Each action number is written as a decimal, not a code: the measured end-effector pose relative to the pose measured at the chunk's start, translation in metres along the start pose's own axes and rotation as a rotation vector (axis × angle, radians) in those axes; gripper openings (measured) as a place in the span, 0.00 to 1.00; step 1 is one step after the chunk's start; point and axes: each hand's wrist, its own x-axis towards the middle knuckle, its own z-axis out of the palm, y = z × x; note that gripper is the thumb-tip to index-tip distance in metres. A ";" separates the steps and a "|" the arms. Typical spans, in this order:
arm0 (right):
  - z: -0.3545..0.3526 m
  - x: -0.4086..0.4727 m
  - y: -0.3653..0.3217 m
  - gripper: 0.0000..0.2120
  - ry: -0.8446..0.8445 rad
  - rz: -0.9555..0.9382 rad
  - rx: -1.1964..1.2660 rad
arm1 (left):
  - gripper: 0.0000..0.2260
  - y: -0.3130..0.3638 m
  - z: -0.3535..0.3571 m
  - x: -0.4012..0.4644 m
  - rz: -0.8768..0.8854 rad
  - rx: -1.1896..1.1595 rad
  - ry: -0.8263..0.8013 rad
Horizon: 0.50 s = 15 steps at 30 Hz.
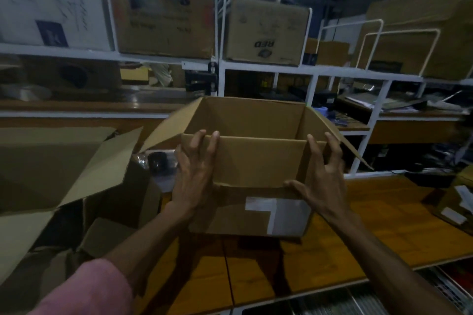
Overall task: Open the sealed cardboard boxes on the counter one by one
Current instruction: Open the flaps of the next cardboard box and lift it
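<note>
Box is sitting mid-frame on the wooden counter, already open: top flaps are up and out, inside looks empty as far as the view reaches. White label is showing on the near face, lower centre.

Left hand is lying against the near-left corner, fingers straight and reaching up over the near flap's top edge, pressing rather than curling round. Right hand is at the near-right corner, fingers spread and bent around the corner, thumb stretched along the fold at the base of the near flap. Probably a loose clamp from both sides; blur is making it hard to say whether the right fingers are actually gripping or just bracing.

Key relation: the box's long axis is running left-right across the frame, straight ahead of both hands, one hand per near corner, neither clearly nearer. Near flap is standing upright between them, so folding it down toward the person, or shifting the box aside, looks like the next call.

Outward: at left of the frame a larger opened box is sitting with flaps splayed, just beside the task box. At far right edge another box with white labels is waiting, likely next. Upper frame: white shelving is holding more cartons. Pink sleeve is showing lower left.
</note>
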 end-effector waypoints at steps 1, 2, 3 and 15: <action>-0.012 0.011 -0.005 0.59 0.024 -0.002 -0.004 | 0.57 0.004 -0.015 0.010 0.012 0.018 0.029; -0.024 0.021 -0.010 0.59 0.045 -0.004 -0.009 | 0.57 0.009 -0.032 0.020 0.022 0.035 0.058; -0.036 0.031 -0.015 0.59 0.068 -0.011 -0.008 | 0.56 0.014 -0.049 0.028 0.031 0.049 0.091; -0.113 0.100 -0.129 0.58 0.265 -0.159 0.115 | 0.54 -0.005 -0.216 0.050 0.008 0.211 0.304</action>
